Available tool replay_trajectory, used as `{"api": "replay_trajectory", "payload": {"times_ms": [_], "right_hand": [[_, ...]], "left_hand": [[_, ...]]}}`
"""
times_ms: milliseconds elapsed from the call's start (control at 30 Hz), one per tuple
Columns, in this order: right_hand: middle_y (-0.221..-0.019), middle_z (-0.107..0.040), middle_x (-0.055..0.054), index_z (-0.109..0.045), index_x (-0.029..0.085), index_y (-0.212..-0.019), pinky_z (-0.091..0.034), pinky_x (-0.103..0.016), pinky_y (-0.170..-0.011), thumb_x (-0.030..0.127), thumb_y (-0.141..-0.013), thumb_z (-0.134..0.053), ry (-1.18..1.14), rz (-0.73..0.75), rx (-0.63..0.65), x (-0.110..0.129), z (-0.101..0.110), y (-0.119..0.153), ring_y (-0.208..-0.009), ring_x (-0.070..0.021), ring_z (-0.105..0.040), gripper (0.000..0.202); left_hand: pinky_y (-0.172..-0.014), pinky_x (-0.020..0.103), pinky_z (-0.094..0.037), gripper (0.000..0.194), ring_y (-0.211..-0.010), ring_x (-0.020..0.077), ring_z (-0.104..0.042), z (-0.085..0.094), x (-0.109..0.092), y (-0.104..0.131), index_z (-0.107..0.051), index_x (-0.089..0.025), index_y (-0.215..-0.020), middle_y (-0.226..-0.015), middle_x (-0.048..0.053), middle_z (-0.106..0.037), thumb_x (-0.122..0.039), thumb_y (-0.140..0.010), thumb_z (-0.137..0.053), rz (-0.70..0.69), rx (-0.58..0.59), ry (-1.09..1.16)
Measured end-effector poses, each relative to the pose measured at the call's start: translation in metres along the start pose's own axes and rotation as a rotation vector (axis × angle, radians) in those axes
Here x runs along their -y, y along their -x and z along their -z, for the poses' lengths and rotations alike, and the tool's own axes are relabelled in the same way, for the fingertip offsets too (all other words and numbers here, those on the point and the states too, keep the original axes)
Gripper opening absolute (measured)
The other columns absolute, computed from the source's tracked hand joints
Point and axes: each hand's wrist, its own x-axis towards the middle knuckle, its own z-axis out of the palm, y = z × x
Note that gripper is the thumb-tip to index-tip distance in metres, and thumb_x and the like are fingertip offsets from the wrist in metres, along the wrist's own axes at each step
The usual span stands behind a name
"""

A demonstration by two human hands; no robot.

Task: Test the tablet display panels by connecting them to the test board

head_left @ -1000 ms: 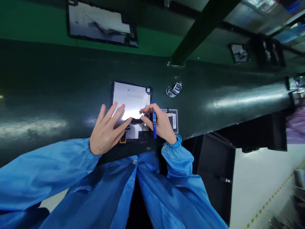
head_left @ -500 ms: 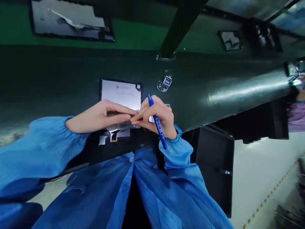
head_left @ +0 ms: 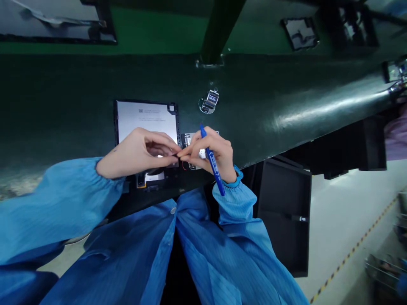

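My right hand [head_left: 221,154] has a blue marker pen [head_left: 215,167] wrapped in it, tilted with its upper end leaning away from me. The thumb and forefinger of that hand are pinched together, tip to tip with my left hand [head_left: 135,152]. My left fingers are curled into a pinch too; something small and dark may be between them, but I cannot make it out. Under the hands lies a tablet screen panel [head_left: 148,114], pale back upward. A small circuit board [head_left: 187,139] sits at its right, partly covered by my right hand, with a red wire [head_left: 184,166] nearby.
A chrome tally counter [head_left: 210,101] stands beyond my right hand. Behind it rises a dark post [head_left: 219,34]. More panels lie on the shelf, one large panel [head_left: 110,25] and one small panel [head_left: 300,34]. A black bin [head_left: 282,220] is at my lower right.
My view has shifted slightly, and both hands have moved right relative to the panel, to its right edge. The left fingers are more curled. More of the circuit board shows.
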Motion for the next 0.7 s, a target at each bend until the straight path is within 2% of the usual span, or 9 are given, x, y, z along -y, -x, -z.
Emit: {"api": "replay_trajectory", "payload": {"times_ms": [67,133,200,333,533,700], "right_hand": [[-0.09,-0.073,-0.001,-0.058,0.025,-0.083,-0.055,-0.039,-0.086,0.044,-0.09,-0.069,-0.014,-0.128,-0.122,-0.01,-0.001,0.005,-0.087,-0.0175,-0.067,0.023],[-0.093,-0.073,-0.001,-0.056,0.025,-0.09,-0.056,-0.035,-0.085,0.043,-0.092,-0.066,-0.039,-0.235,-0.233,-0.024,-0.005,0.011,-0.086,-0.0157,-0.069,0.021],[-0.091,-0.072,0.0,-0.056,0.025,-0.093,-0.055,-0.032,-0.082,0.043,-0.093,-0.065,-0.036,-0.291,-0.283,-0.039,-0.01,0.017,-0.082,-0.0139,-0.068,0.02],[-0.085,-0.068,0.003,-0.057,0.023,-0.093,-0.052,-0.027,-0.076,0.04,-0.094,-0.064,0.053,-0.294,-0.259,-0.054,-0.017,0.024,-0.075,-0.0113,-0.065,0.018],[-0.083,-0.065,0.003,-0.057,0.022,-0.092,-0.051,-0.026,-0.074,0.043,-0.096,-0.059,0.136,-0.261,-0.237,-0.052,-0.015,0.023,-0.073,-0.0105,-0.062,0.021],[-0.082,-0.064,0.004,-0.057,0.023,-0.092,-0.05,-0.026,-0.074,0.044,-0.096,-0.058,0.141,-0.259,-0.229,-0.053,-0.016,0.023,-0.072,-0.0105,-0.061,0.021]], "left_hand": [[-0.08,0.043,-0.061,0.018,-0.08,0.0266,-0.07,-0.007,0.008,0.0,-0.082,-0.025,-0.086,-0.09,0.008,-0.075,-0.038,-0.076,-0.076,-0.111,-0.154,-0.243],[-0.08,0.042,-0.058,0.018,-0.079,0.0263,-0.069,-0.014,0.02,0.0,-0.082,-0.026,-0.088,-0.091,0.007,-0.075,-0.038,-0.081,-0.07,-0.191,-0.25,-0.464],[-0.075,0.04,-0.056,0.021,-0.078,0.0261,-0.069,-0.021,0.032,-0.001,-0.081,-0.026,-0.091,-0.094,0.007,-0.076,-0.038,-0.086,-0.065,-0.222,-0.25,-0.597],[-0.063,0.035,-0.051,0.023,-0.072,0.0233,-0.068,-0.03,0.047,-0.004,-0.081,-0.024,-0.095,-0.098,0.007,-0.076,-0.036,-0.089,-0.062,-0.247,-0.244,-0.728],[-0.057,0.029,-0.049,0.024,-0.076,0.0194,-0.071,-0.034,0.046,-0.006,-0.079,-0.019,-0.099,-0.096,0.007,-0.076,-0.031,-0.095,-0.059,-0.29,-0.22,-0.92],[-0.052,0.028,-0.046,0.022,-0.074,0.0178,-0.071,-0.036,0.044,-0.005,-0.079,-0.017,-0.096,-0.093,0.006,-0.076,-0.028,-0.096,-0.06,-0.344,-0.244,-1.004]]}}
